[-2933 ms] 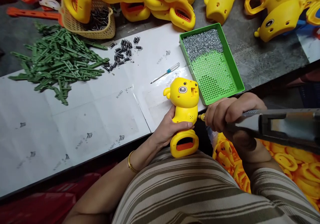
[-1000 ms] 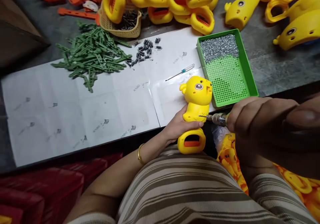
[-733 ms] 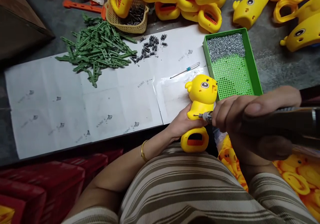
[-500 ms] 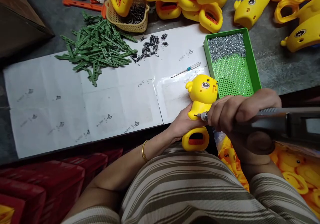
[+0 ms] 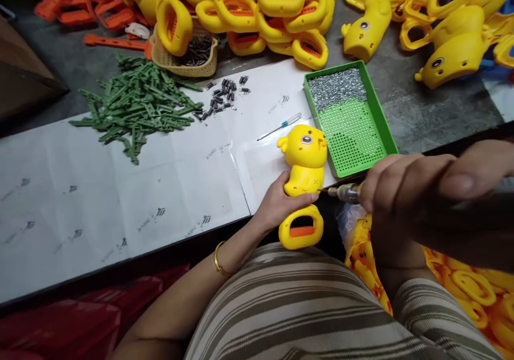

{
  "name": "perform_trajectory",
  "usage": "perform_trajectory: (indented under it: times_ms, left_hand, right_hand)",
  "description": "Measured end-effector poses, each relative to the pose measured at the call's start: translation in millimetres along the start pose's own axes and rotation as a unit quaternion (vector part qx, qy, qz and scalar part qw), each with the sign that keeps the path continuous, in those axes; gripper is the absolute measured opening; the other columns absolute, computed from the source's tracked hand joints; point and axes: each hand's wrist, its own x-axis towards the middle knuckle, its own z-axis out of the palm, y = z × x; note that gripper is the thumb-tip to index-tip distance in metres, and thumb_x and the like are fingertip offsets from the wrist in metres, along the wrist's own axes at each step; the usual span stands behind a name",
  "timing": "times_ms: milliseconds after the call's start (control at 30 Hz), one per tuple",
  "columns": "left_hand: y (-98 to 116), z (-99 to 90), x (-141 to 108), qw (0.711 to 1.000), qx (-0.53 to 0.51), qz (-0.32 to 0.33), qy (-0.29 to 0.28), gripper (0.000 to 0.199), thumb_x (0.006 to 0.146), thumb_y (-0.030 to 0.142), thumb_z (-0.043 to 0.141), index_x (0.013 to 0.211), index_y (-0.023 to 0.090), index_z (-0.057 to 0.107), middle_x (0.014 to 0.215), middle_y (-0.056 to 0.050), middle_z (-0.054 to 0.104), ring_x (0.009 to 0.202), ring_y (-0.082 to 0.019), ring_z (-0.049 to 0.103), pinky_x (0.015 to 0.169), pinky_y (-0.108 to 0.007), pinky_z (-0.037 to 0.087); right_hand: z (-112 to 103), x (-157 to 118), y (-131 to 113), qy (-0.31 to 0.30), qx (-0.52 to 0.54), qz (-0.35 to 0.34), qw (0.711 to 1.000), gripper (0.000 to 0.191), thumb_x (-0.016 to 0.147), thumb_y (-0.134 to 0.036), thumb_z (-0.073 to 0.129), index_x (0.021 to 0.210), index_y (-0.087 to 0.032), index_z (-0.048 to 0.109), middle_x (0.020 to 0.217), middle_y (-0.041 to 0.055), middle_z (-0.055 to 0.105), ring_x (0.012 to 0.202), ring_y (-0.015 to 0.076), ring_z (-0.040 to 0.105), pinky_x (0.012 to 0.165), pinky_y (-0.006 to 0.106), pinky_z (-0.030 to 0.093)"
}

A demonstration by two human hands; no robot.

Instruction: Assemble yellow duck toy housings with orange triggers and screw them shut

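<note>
My left hand (image 5: 277, 202) is wrapped round the waist of a yellow duck-shaped toy (image 5: 305, 148) with a ring handle below and an orange piece in the ring. The toy is upright at the table's front edge, its head over the paper. My right hand (image 5: 405, 183) grips a dark electric screwdriver (image 5: 474, 218), blurred and cut off by the right edge. Its bit (image 5: 345, 191) points left, the tip at the toy's right side by my left thumb; whether it touches, I cannot tell. A green tray (image 5: 353, 135) of small silvery screws lies just beyond.
A small screwdriver (image 5: 281, 126) lies on the white paper (image 5: 193, 183). Farther off are black springs (image 5: 220, 96), a heap of green plastic parts (image 5: 138, 103), a basket (image 5: 204, 69) and piled yellow toys (image 5: 277, 6). A bag of yellow parts (image 5: 469, 285) is below right.
The bit has moved off the hole low on the toy's body toward its right side. The toy has turned slightly in my left hand. The whole view has shifted.
</note>
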Motion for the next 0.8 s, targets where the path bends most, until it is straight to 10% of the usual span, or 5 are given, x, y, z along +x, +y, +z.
perform_trajectory:
  times_ms: [267, 800]
  left_hand:
    - [5, -10.3, 36, 0.983, 0.102, 0.104, 0.112, 0.068, 0.063, 0.044, 0.086, 0.12, 0.019, 0.059, 0.114, -0.008, 0.071, 0.1, -0.026, 0.069, 0.085, -0.037, 0.056]
    - [3, -9.3, 53, 0.951, 0.219, 0.164, 0.142, 0.067, 0.073, 0.05, 0.077, 0.129, 0.018, 0.059, 0.117, -0.01, 0.069, 0.099, -0.024, 0.066, 0.085, -0.034, 0.054]
  right_hand:
    - [-70, 12, 44, 0.148, -0.082, -0.154, 0.974, 0.014, 0.082, -0.038, 0.066, 0.089, -0.027, 0.064, 0.048, -0.008, 0.046, 0.035, 0.0121, 0.042, 0.036, 0.027, 0.042]
    - [-75, 25, 69, 0.184, -0.099, -0.093, 0.973, 0.021, 0.078, -0.046, 0.071, 0.085, -0.03, 0.059, 0.046, -0.0096, 0.043, 0.033, 0.0109, 0.037, 0.035, 0.029, 0.036]
